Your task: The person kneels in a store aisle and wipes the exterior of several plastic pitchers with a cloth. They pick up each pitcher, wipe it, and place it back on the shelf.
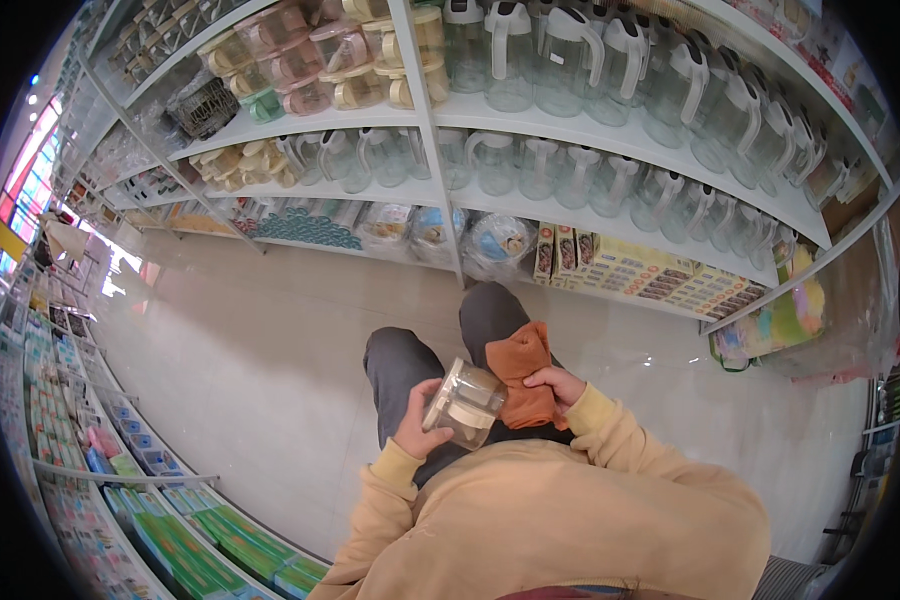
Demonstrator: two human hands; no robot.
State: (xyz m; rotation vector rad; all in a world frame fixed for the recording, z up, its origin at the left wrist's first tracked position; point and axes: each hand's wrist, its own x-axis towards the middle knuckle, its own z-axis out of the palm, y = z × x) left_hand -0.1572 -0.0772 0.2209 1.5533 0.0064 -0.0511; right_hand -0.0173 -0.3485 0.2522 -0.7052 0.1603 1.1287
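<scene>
Above my lap, my left hand (422,427) grips a clear plastic jar (466,403) by its lidded end. The jar lies tilted on its side, with a cream-coloured handle or spoon on its near side. My right hand (559,384) pinches an orange-brown cloth (521,367), which hangs in folds over my right knee and lower leg. Jar and cloth are close together; whether they touch I cannot tell.
In front stand white shelves (450,193) with glass jugs (510,64), pink and cream jars (349,86), wrapped bowls (499,238) and yellow boxes (637,270). Another shelf of green packets (172,536) runs along the lower left. Tiled floor (255,360) lies between them.
</scene>
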